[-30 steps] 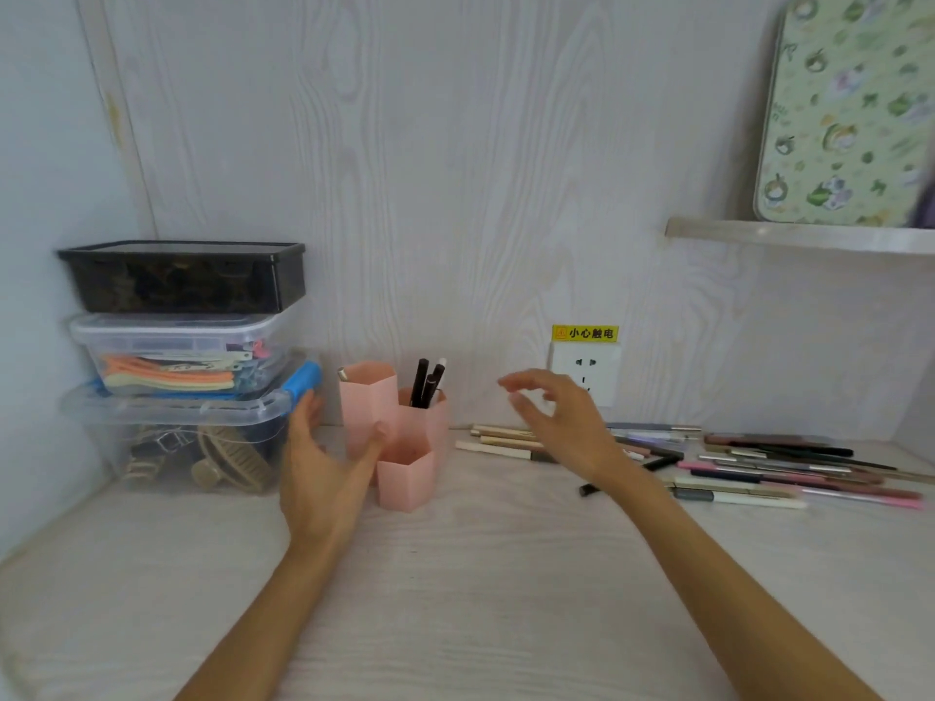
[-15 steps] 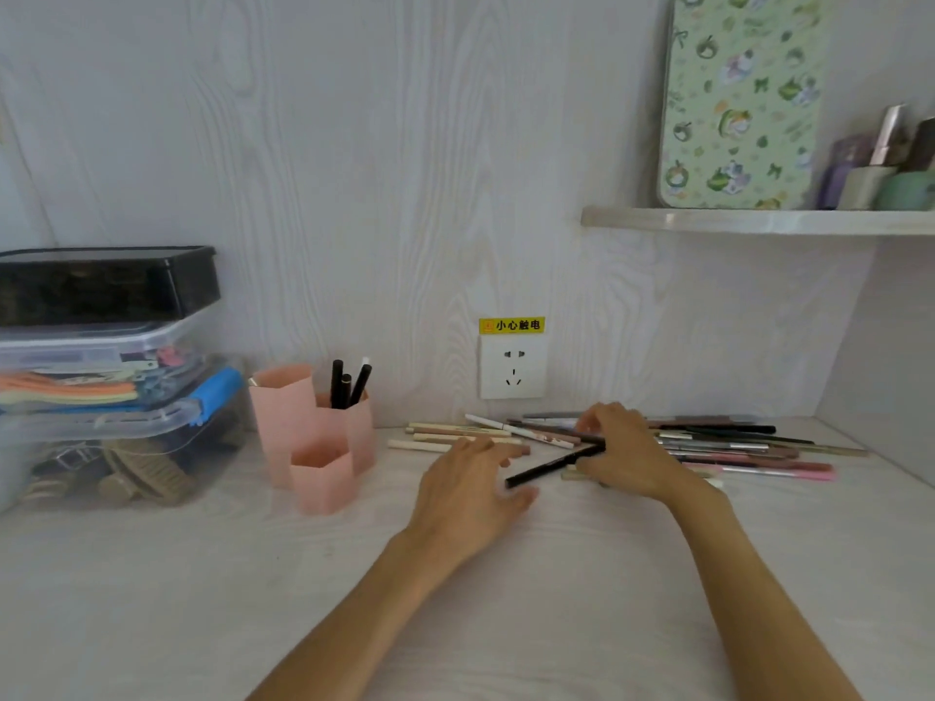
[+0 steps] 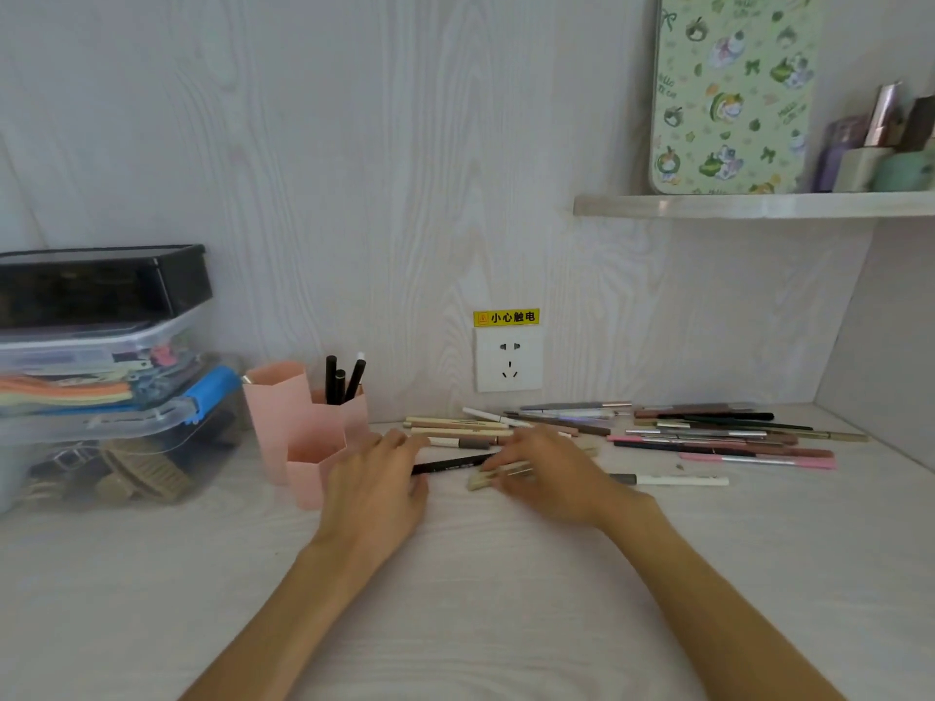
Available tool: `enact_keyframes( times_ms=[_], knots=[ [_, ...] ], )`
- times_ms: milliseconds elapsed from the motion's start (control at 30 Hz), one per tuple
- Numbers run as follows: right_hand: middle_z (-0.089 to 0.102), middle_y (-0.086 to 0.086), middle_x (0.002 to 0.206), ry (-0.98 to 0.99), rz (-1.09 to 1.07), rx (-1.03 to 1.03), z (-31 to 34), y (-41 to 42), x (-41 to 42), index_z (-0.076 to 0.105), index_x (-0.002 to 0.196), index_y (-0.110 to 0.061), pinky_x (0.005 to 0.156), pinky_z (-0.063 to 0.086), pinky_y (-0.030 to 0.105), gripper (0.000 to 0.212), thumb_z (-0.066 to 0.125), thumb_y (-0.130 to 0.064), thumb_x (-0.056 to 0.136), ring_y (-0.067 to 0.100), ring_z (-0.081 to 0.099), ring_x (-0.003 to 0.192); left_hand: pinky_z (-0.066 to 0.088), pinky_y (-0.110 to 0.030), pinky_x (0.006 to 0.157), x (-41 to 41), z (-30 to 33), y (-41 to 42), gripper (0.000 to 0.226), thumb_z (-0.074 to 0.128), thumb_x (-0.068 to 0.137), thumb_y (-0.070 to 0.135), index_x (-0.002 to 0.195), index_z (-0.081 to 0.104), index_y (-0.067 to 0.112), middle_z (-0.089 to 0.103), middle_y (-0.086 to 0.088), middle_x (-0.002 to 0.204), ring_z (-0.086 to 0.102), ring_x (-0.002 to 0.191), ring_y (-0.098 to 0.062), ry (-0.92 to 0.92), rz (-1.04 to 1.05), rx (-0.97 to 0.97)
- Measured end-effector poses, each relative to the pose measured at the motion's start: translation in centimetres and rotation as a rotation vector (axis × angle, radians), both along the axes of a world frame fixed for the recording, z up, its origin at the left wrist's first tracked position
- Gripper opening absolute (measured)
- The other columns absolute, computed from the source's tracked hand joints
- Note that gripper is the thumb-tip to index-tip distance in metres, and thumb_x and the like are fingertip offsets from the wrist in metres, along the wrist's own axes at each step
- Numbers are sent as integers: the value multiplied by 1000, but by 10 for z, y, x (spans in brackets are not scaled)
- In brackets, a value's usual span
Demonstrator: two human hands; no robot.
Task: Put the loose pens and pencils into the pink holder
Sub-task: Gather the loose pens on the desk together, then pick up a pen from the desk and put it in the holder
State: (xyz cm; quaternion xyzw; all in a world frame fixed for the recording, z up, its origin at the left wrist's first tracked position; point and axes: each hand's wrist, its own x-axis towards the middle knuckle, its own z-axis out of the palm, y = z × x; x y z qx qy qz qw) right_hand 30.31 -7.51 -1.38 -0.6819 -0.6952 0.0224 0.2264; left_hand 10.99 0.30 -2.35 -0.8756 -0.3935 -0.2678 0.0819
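- Right now my right hand (image 3: pixel 551 475) lies palm-down over a couple of pale beige pencils (image 3: pixel 498 475) on the desk (image 3: pixel 455 599), fingers curled round them; the grip looks half-made, the pencils not yet lifted.
- My left hand (image 3: pixel 377 490) rests flat just left of it, fingers relaxed and straight, fingertips at the near end of a black pen (image 3: pixel 450 465). Touching it or only beside it, I cannot tell.
- Long axis: the black pen and the beige pencils both run left to right, the pen tilted slightly so its right end sits farther from me. Its right end goes under my right hand.
- The pink holder (image 3: pixel 308 432) stands to the left, just beyond my left hand, near the wall. Three dark pens (image 3: pixel 341 379) already stand upright in its far compartment; the near low compartment and the tall left one show nothing sticking out.
- So the carry goes leftward, and the pencils must be turned from lying to upright before they drop in.
- Left hand is nearer the holder; right hand is nearer the main pile (image 3: pixel 708 435), which lies well to the right along the wall, all roughly parallel, left to right.
- One white pen (image 3: pixel 673 480) lies apart, right of my right wrist.
- Judgement: plenty left to move.
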Motion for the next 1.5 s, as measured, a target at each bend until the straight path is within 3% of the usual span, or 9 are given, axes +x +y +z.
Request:
enact_keyframes(
  times_ms=[200, 333, 433, 567, 633, 833, 1200, 1333, 1500],
  knots=[
    [64, -14, 102, 269, 164, 50, -17, 20, -46, 61, 107, -33, 89, 49, 29, 28, 68, -32, 80, 2, 56, 99, 44, -23, 70, -31, -4, 0, 27, 50, 90, 46, 112, 63, 36, 54, 20, 93, 51, 93, -7, -68, -100, -147],
    [63, -9, 107, 213, 70, 111, -5, 11, -27, 66, 95, -29, 96, 41, 27, 31, 76, -43, 70, 9, 52, 106, 36, -16, 61, -41, -11, 0, 29, 53, 87, 54, 106, 66, 37, 57, 20, 96, 47, 87, -1, -60, -116, -202],
    [65, -3, 109, 249, -129, 154, 13, -14, 7, 68, 95, -25, 98, 40, 31, 18, 65, -38, 83, 15, 54, 110, 32, -12, 57, -43, -12, -2, 25, 56, 85, 54, 100, 68, 38, 57, 22, 89, 48, 82, 0, -103, -141, -225],
    [47, 0, 135, 167, -291, -237, 13, -71, 67, 57, 115, -24, 108, 29, 36, 26, 56, -19, 90, 21, 36, 130, 30, -10, 55, -42, -11, -5, 23, 58, 86, 48, 104, 67, 38, 55, 23, 90, 48, 78, 1, -117, -150, -221],
    [45, 1, 133, 155, -332, -306, 6, -93, 77, 55, 115, -25, 107, 29, 35, 27, 57, -18, 89, 22, 35, 129, 27, -9, 53, -41, -10, -6, 22, 60, 87, 43, 107, 66, 37, 55, 23, 89, 48, 75, 2, -129, -147, -215],
    [61, -5, 113, 88, -412, -34, -9, -92, 74, 63, 91, -35, 105, 34, 42, 6, 61, -31, 86, 22, 47, 117, 31, -13, 54, -47, -8, -9, 11, 62, 86, 40, 96, 65, 37, 64, 17, 90, 51, 75, 0, -166, -105, -229],
    [66, -4, 103, 165, -109, 198, -14, -10, -6, 68, 99, -25, 90, 44, 28, 15, 61, -28, 87, 12, 55, 100, 33, -14, 56, -59, -5, -10, 11, 63, 86, 38, 95, 68, 37, 68, 16, 91, 58, 78, 0, -197, -59, -190],
    [69, -7, 97, 245, -65, 245, -12, 22, -35, 67, 100, -25, 78, 42, 20, 14, 59, -27, 88, 7, 56, 91, 46, -17, 68, -66, 2, -7, 17, 69, 82, 31, 99, 68, 34, 64, 28, 83, 60, 75, 7, -543, -100, -269],
    [68, -9, 99, 194, -12, 222, -22, 45, -54, 68, 100, -27, 83, 42, 21, 15, 59, -26, 87, 10, 57, 97, 50, -10, 72, -88, 28, -7, 23, 71, 81, 15, 88, 68, 36, 71, 20, 87, 67, 81, 0, -1137, -235, -301]
  ],
)
